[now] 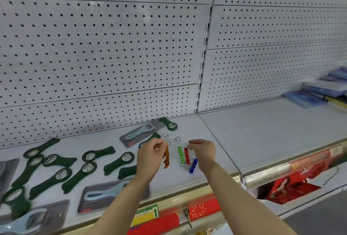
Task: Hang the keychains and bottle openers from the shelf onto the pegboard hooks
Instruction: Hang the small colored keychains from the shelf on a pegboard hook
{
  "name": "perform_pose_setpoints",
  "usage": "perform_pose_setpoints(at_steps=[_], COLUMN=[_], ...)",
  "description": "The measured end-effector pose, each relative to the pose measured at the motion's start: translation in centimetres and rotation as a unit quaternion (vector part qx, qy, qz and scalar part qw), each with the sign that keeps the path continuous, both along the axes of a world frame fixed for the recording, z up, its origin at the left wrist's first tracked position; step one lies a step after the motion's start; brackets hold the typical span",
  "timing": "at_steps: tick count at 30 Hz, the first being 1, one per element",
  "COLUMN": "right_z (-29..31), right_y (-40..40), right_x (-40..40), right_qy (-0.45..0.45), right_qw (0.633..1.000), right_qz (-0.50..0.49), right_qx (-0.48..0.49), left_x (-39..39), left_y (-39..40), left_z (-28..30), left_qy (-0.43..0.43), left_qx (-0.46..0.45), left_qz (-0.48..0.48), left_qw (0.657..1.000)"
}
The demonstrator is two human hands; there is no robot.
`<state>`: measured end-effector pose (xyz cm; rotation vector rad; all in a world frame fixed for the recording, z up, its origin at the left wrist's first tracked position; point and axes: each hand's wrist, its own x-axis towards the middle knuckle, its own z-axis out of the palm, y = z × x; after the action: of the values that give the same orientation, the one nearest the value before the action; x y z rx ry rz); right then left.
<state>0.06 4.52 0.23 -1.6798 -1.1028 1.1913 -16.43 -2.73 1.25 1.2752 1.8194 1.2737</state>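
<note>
Orange keychain point(166, 156) dangles from left hand point(150, 156)

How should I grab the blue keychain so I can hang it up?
Pinch the blue keychain by its metal ring, probably coming from above. The ring sits at its upper end, near the rings of the green keychain and red keychain, so pick carefully. The ring is what slips over a hook, and the left hand holds the orange keychain the same way.
</note>
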Motion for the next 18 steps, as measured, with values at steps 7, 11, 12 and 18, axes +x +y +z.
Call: perform_pose_setpoints(at_steps=[7, 11, 12, 18], right_z=[2.3, 3.8, 4.2, 7.2], right_y=[-3.3, -6.3, -7.2, -12.9], right_x=[-1.3, -2.6, -2.9, -5.5], right_qy=[0.028, 0.105, 0.14, 0.256], right_qw=[0.998, 0.992, 0.986, 0.953], right_qz=[0.033, 0.065, 0.079, 0.159], right_qx=[0.041, 0.034, 0.031, 0.012], left_x=[-1.3, -2.2, -2.4, -4.1], left_y=[-3.6, -7.0, -8.0, -13.9], left_z=[2.2, 3.2, 3.4, 5.8], left_qy=[-0.082, -0.136, -0.145, -0.139], left_qx=[0.023, 0.056, 0.071, 0.114], left_qz=[0.04, 0.064, 0.069, 0.095], left_qw=[0.996, 0.987, 0.985, 0.979])
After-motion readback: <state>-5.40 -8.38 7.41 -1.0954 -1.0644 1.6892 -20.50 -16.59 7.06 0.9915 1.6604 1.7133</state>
